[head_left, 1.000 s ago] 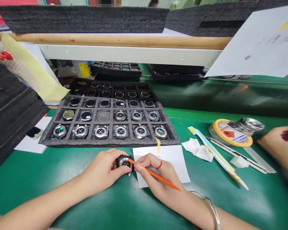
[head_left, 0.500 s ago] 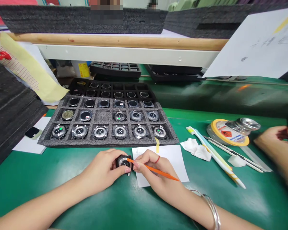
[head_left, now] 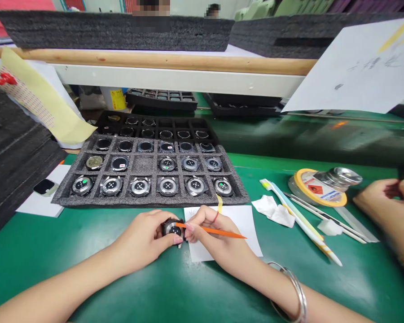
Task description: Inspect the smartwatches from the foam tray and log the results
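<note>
My left hand (head_left: 150, 233) is closed around the edge of a round watch case (head_left: 171, 229), its sensor side facing up just above the green table. In my right hand (head_left: 210, 231) a thin orange pointed stick (head_left: 218, 231) is pinched between thumb and fingers. The stick's front end meets the watch's back near its upper rim. Under my right hand lies a white sheet of paper (head_left: 245, 233). Beyond both hands stands a grey foam tray (head_left: 144, 165), with similar watch cases in most of its compartments and one bare compartment in the middle row.
Right of the paper lie crumpled white tissue (head_left: 272, 211), a white and blue stick-like tool (head_left: 309, 229), thin rods and a metal-topped bottle (head_left: 343, 178). Another person's hand (head_left: 384, 197) is at the right edge. A shelf (head_left: 175, 74) crosses above; a square watch (head_left: 46, 187) lies left.
The orange stick has tilted closer to level, its rear end rising. My left hand still holds the watch case in nearly the same place. The other person's hand has shifted slightly.
</note>
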